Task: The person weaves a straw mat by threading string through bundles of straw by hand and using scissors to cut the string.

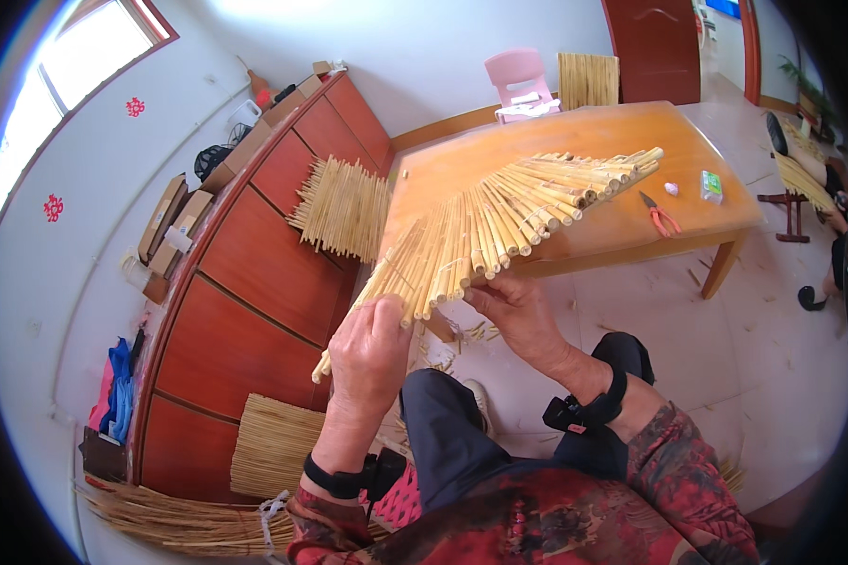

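A mat of cut reed stalks [476, 226], bound side by side with thin thread, spreads out like a fan in front of me. Its far part hangs over the table or rests on it; I cannot tell which. My left hand [366, 344] is closed on the near left edge of the mat, around the stalk ends. Under the near edge, closer to the middle, my right hand [518, 315] pinches the stalk ends with thumb and fingers. Orange-handled pliers [660, 216] lie on the table beyond the mat's right end.
The wooden table [622, 132] holds a green-and-white packet [710, 186]. Finished reed mats [344, 209] lean on the red cabinet [254, 264] at left. A reed bundle [179, 521] lies at lower left. Behind the table stands a pink chair [518, 80]. Another person [834, 217] sits far right.
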Demonstrator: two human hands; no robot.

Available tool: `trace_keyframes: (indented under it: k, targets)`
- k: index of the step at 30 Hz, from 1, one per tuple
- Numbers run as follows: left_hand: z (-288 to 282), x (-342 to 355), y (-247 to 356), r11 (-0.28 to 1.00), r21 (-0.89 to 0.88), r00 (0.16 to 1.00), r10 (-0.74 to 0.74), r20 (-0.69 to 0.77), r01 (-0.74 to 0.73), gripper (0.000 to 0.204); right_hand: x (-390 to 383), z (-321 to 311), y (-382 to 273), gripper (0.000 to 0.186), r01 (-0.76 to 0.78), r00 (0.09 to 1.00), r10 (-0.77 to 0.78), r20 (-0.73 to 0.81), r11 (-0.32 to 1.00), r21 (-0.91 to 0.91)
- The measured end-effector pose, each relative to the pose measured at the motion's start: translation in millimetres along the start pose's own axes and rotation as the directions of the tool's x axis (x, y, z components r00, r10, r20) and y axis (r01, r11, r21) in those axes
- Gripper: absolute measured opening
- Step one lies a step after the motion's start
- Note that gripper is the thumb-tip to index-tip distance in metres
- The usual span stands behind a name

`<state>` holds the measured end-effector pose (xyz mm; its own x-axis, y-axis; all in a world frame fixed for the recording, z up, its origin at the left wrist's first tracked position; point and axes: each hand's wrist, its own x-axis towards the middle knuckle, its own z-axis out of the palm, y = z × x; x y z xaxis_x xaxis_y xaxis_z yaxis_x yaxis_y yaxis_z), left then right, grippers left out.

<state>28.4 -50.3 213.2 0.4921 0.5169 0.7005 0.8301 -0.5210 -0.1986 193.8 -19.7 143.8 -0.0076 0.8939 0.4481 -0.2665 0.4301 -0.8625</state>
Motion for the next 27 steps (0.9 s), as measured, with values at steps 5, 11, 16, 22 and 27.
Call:
trace_keyframes:
  k: [5,11,16,22,27]
  targets:
    - [-9,24,10,0.999,-0.018,1.000,0.027,0.003,-0.027,0.024,7,4,1,0.019,0.021,0.993,-0.048,0.111,0.972,0.233]
    - [-10,37,15,0.999,-0.022,0.999,0.032,0.011,-0.032,0.024,3,6,6,0.020,-0.132,0.975,0.056,0.213,0.923,0.361]
    - [-11,44,18,0.998,-0.032,0.999,0.047,0.020,-0.047,0.023,3,4,-2,0.018,-0.261,0.963,0.188,0.195,0.840,0.475]
    - [-12,55,20,0.999,-0.038,0.998,0.017,0.063,-0.015,0.022,6,1,-4,0.017,-0.081,0.997,0.077,0.028,0.954,0.289]
    - [-10,64,19,0.999,-0.028,0.996,0.029,0.087,-0.027,0.021,10,-3,-1,0.017,0.065,0.996,-0.047,-0.074,0.965,0.255]
